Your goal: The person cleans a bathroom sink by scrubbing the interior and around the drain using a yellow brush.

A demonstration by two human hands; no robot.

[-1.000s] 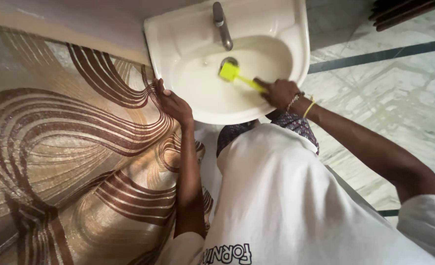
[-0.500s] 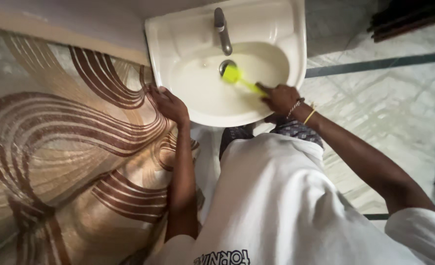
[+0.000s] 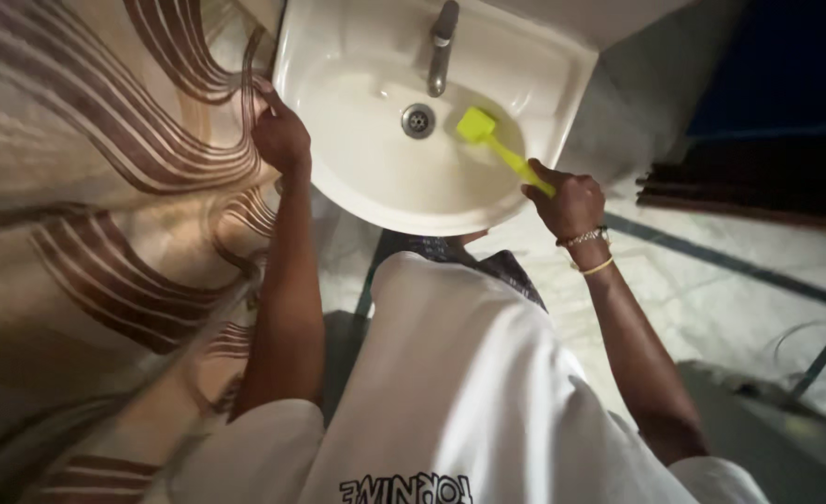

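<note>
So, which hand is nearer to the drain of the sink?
Left, narrowly. The left hand grips the sink rim, left of the drain. The right hand holds the yellow-green brush at the front right rim.

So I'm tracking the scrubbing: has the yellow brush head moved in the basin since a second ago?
Yes. The brush head was at the drain and now lies to its right, under the tap.

Yellow-green brush in sink, seemingly.

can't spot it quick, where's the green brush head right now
In the head view, the brush head lies inside the sink, right of the drain, below the tap.
</note>
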